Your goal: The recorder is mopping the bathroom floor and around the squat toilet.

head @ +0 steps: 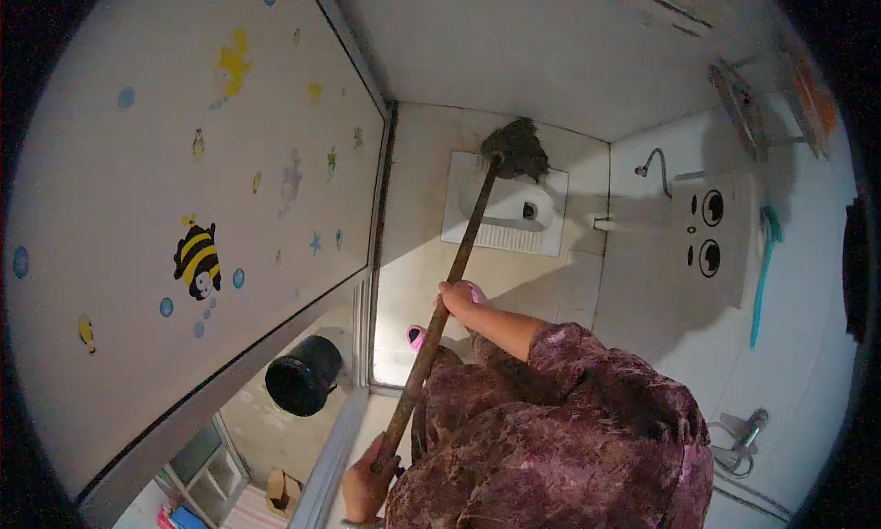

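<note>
My right hand (457, 298) grips the middle of a mop's wooden handle (475, 229). Lower left, my left hand (367, 479) is closed around the near end of the same handle. The dark, shaggy mop head (517, 148) lies at the far side of the white squat toilet (454, 216), over its back rim and the floor tiles behind it. The handle slants across the toilet's left part. The toilet's drain hole (529, 210) and ribbed footrest (509, 238) are visible.
Pink slippers (416, 337) show beside the handle. A white cistern (716, 233) and a turquoise brush (761, 281) are on the right wall, with a faucet (750, 432) nearer. A stickered door panel (158, 185) stands left; a black bucket (303, 376) sits beyond the door frame.
</note>
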Demonstrator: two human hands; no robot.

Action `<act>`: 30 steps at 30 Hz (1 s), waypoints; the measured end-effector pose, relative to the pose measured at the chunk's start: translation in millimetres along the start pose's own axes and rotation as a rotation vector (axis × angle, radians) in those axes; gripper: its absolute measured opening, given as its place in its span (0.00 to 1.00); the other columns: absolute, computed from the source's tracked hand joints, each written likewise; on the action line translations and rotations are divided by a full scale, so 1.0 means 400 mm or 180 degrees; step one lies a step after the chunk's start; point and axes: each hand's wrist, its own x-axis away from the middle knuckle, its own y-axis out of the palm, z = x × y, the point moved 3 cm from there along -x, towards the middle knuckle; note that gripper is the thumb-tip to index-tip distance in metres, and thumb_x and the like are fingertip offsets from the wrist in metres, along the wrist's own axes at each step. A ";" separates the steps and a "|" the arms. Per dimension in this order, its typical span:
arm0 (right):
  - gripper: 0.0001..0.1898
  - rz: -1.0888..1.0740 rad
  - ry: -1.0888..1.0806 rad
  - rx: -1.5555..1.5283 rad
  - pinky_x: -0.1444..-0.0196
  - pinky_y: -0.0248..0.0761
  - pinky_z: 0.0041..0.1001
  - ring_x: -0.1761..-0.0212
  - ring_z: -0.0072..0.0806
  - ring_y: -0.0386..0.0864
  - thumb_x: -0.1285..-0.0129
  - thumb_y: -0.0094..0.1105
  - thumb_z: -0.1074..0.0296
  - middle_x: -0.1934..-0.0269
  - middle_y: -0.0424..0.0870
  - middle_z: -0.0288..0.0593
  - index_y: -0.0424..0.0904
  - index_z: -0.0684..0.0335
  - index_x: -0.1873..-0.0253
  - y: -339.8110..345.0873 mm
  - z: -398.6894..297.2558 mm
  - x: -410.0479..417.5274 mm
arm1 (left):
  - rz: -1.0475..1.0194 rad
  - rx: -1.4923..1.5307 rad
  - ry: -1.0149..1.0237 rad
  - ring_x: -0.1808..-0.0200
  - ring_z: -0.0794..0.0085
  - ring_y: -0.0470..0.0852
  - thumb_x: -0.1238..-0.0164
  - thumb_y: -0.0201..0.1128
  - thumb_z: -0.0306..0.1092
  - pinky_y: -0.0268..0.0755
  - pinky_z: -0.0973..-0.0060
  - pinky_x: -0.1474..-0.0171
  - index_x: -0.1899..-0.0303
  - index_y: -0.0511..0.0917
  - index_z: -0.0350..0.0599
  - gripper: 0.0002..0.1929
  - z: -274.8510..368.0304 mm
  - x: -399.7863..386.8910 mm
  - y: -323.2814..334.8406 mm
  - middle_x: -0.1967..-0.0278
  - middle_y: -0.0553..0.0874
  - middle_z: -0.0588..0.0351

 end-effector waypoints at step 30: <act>0.10 -0.0561 -0.0008 -0.0678 0.81 0.69 0.30 0.78 0.30 0.78 0.39 0.56 0.64 0.75 0.80 0.44 0.74 0.66 0.65 -0.186 -0.153 -0.092 | -0.0454 -0.0705 0.0514 0.56 0.55 0.84 0.44 0.68 0.41 0.75 0.68 0.57 0.38 0.70 0.53 0.30 0.161 -0.174 0.042 0.57 0.84 0.44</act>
